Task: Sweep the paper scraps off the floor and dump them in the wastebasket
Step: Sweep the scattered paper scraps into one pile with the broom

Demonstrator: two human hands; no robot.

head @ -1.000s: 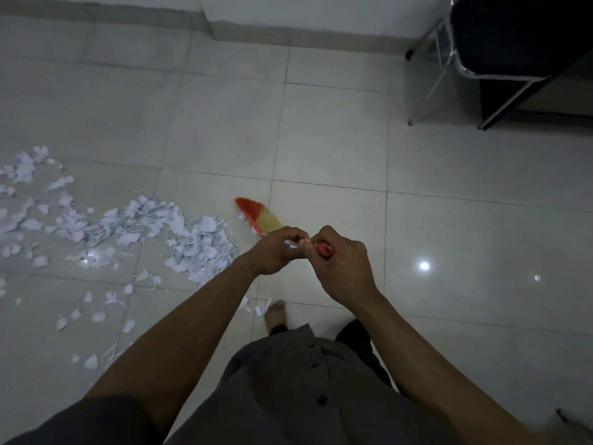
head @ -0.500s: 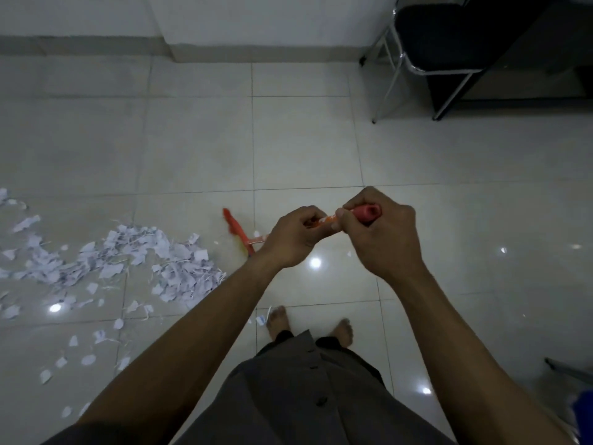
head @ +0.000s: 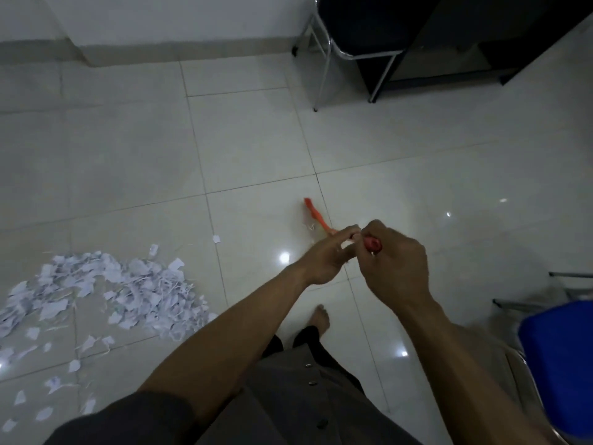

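Observation:
A pile of white paper scraps [head: 128, 293] lies on the tiled floor at the lower left, with loose bits scattered around it. I hold a broom with an orange-red head [head: 313, 211] on the floor ahead of me, right of the pile and apart from it. My right hand [head: 394, 268] grips the red top end of the handle. My left hand [head: 324, 255] holds the handle just below, fingers partly extended along it. No wastebasket is visible.
A black chair [head: 356, 30] with chrome legs stands at the back right beside dark furniture [head: 500, 33]. A blue seat [head: 561, 364] on a metal frame is at the right edge. A wall base [head: 160, 49] runs along the back. My bare foot [head: 321, 317] stands below my hands.
My view has swung right, so the scrap pile sits further left. The broom head moved right, away from the pile. Both hands stay on the handle; the left fingers have loosened.

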